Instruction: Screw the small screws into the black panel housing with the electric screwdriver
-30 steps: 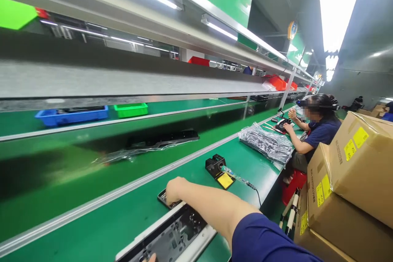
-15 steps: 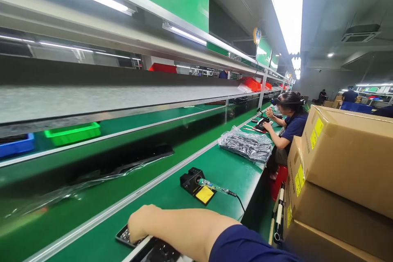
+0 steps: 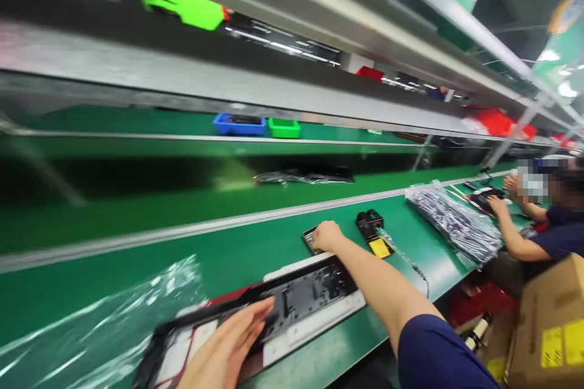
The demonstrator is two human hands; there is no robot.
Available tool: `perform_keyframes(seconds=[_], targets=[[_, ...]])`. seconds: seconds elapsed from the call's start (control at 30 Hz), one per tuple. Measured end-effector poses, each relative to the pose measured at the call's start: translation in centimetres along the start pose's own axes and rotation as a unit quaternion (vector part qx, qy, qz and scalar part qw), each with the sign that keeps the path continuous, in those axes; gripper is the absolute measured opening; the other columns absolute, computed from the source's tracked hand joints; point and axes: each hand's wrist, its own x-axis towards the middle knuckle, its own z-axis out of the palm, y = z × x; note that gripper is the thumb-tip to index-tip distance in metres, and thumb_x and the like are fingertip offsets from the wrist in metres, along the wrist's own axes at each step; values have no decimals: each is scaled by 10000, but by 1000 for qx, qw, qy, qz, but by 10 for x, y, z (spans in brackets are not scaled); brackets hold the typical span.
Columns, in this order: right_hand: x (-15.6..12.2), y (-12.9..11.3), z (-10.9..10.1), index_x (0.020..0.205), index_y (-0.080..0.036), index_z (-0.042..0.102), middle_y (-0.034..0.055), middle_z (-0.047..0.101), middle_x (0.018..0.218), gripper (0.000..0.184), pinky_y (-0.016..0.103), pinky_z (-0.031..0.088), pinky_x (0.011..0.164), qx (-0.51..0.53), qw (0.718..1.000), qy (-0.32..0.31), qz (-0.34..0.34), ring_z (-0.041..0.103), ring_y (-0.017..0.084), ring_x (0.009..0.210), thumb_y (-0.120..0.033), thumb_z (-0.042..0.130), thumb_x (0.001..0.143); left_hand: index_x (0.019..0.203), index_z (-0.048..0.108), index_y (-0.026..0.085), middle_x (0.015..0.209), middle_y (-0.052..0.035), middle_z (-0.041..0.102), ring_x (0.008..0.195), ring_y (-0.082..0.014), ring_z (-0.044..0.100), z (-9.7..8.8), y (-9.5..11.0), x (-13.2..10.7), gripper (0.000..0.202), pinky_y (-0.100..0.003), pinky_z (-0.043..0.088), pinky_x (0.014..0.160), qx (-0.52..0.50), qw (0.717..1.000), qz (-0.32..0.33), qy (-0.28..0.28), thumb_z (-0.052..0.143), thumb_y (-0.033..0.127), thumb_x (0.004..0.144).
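The fingers of the left hand (image 3: 228, 349) are lying straight and close together, flat on the near end of the long black panel (image 3: 278, 310), with the palm toward the bench's front edge. The right hand (image 3: 326, 236) is reaching out along the bench with its knuckles up and its fingers curled down onto a small dark tray (image 3: 311, 239) (whether they are pinching anything there cannot be told, since the hand is covering them). That tray is sitting just past the far end of the panel, which is resting on a white strip (image 3: 314, 325) running along the green bench (image 3: 219, 264) near its front edge. Just beyond the tray a black soldering stand (image 3: 370, 226) with a yellow sponge (image 3: 379, 247) is standing, with an iron and cord trailing toward the front edge. Clear plastic film (image 3: 114, 316) is lying crumpled on the bench beside the left hand. Farther along, a bag of dark parts (image 3: 454, 225) is lying by a seated co-worker's hand (image 3: 496, 205). Blue (image 3: 239, 124) and green (image 3: 284, 128) bins are sitting on the far side of the line.
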Motion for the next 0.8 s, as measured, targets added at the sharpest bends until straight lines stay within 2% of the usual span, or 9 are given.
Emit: perform_keyframes(seconds=[0.1, 0.2, 0.3, 0.37, 0.47, 0.6, 0.7, 0.8], targets=[[-2, -1, -4, 1006, -61, 571, 48, 553, 918, 399, 233, 503, 778, 48, 998, -13, -27, 556, 117, 876, -438, 507, 894, 991, 624, 97, 1216, -109, 592, 1137, -181, 566, 19, 11, 7, 208, -260, 514, 944, -97, 994, -46, -16, 455, 125, 873], [1, 1, -11, 951, -56, 575, 37, 549, 856, 376, 205, 498, 722, 85, 996, -23, -33, 547, 92, 808, -422, 510, 895, 1048, 584, 75, 1181, -126, 603, 1079, -164, 597, 37, 16, 21, 207, -269, 542, 877, -149, 984, -91, -37, 508, 124, 862], [-5, 1, -11, 881, -44, 564, 19, 539, 758, 233, 153, 462, 622, 118, 992, -40, -26, 505, 37, 677, -277, 560, 868, 1076, 567, 61, 1172, -140, 599, 1062, -170, 604, 49, 14, 33, 232, -280, 552, 844, -169, 974, -128, -77, 521, 156, 870], [-20, -2, -6, 842, -44, 576, 4, 542, 711, 101, 124, 430, 576, 143, 988, -54, -32, 483, 18, 619, -127, 592, 789, 1078, 565, 55, 1173, -145, 596, 1064, -172, 603, 54, 13, 37, 234, -290, 549, 861, -179, 967, -149, -105, 510, 153, 873], [-50, -11, 3, 817, -74, 635, 8, 590, 778, 174, 113, 431, 579, 172, 981, -53, -71, 515, 18, 628, -31, 558, 668, 1077, 576, 40, 1174, -159, 597, 1055, -175, 608, 53, 12, 37, 244, -290, 547, 873, -193, 955, -172, -146, 494, 118, 861], [-72, -15, 4, 826, -138, 678, 3, 625, 836, 159, 123, 459, 686, 177, 972, -54, -147, 566, 28, 740, -113, 542, 748, 1057, 621, 9, 1177, -203, 596, 1053, -218, 615, 41, 13, 33, 278, -279, 547, 894, -206, 943, -203, -164, 533, 102, 810], [-61, -1, -2, 842, -152, 675, -3, 638, 871, 153, 138, 460, 772, 149, 975, -36, -160, 581, 29, 823, -195, 530, 826, 1099, 627, 9, 1228, -206, 570, 1138, -262, 569, 30, 15, 30, 331, -319, 515, 980, -215, 940, -212, -160, 560, 139, 803], [-32, 24, -8, 818, -137, 674, 9, 643, 869, 153, 163, 449, 743, 81, 990, -14, -112, 582, 48, 807, -174, 525, 826, 1126, 627, 23, 1270, -193, 546, 1212, -285, 512, 22, 15, 29, 364, -336, 485, 1023, -228, 939, -203, -159, 573, 187, 805]])
